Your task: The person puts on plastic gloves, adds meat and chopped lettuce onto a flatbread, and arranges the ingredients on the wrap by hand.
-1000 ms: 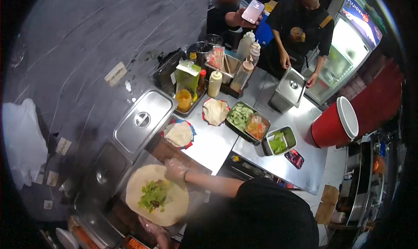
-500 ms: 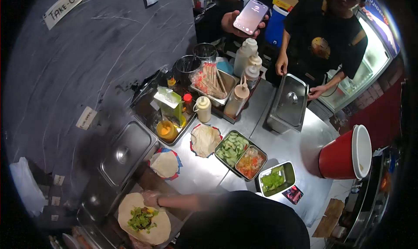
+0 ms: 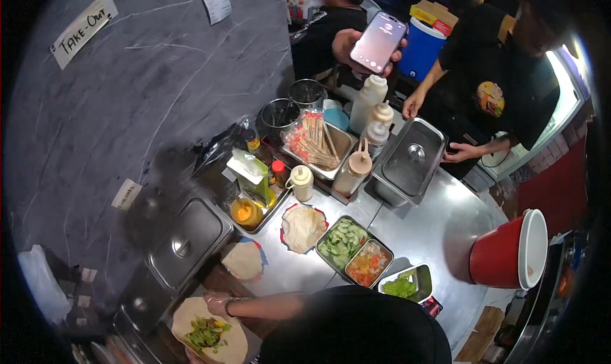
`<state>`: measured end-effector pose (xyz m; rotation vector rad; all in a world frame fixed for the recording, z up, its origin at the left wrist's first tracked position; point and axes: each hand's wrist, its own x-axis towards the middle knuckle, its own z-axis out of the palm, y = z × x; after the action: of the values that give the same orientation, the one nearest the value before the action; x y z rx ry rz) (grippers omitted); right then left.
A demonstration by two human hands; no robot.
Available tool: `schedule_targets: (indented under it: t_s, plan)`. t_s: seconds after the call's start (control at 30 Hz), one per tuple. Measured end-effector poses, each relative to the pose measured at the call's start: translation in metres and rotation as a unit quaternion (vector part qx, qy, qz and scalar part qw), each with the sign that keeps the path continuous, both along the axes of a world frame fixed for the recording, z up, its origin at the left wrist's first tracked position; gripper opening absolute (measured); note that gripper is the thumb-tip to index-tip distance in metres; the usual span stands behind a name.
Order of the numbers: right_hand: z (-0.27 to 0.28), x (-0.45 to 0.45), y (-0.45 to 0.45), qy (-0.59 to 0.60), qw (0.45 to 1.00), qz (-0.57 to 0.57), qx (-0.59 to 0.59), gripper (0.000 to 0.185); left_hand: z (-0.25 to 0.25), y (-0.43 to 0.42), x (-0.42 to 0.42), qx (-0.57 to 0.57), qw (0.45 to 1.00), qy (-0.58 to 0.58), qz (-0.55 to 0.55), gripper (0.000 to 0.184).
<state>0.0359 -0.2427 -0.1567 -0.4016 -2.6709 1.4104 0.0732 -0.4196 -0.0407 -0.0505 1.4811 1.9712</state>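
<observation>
A large round flatbread [image 3: 229,340] lies at the lower left, with chopped greens [image 3: 207,333] and some yellow bits heaped on its middle. My right hand [image 3: 218,303], in a clear glove, reaches across from the right and pinches the flatbread's upper edge. Only a small part of my left hand [image 3: 193,356] shows, by the flatbread's lower edge; its fingers are mostly hidden. Beyond my right hand lie a smaller flatbread [image 3: 242,260] and a stack of flatbreads [image 3: 303,227] on red and blue wrapping.
Cucumber slices [image 3: 342,242], chopped vegetables [image 3: 369,263] and lettuce [image 3: 401,286] sit in steel pans. Sauce bottles [image 3: 368,103] and skewers [image 3: 315,141] stand behind. A co-worker's hand [image 3: 464,152] is beside a lidded steel pan [image 3: 410,160]. Another person's hand holds a phone [image 3: 380,42]. A red bucket [image 3: 499,252] stands right.
The view has shifted slightly. The lidded steel pan has moved left, closer to the sauce bottles, and the co-worker's body has turned. My right hand stays at the flatbread's edge.
</observation>
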Motion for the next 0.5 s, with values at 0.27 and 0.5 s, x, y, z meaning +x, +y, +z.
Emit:
schedule_targets:
  t_s: [0.27, 0.5]
  plan:
    - [-0.04, 0.015, 0.009, 0.059, 0.884, 0.251, 0.389, 0.019, -0.063, -0.11, -0.014, -0.065, 0.991, 0.1, 0.061, 0.058]
    - [0.024, -0.018, 0.05, -0.004, 0.864, 0.419, 0.28, 0.028, -0.049, -0.097, -0.032, -0.144, 0.973, 0.014, 0.182, 0.055]
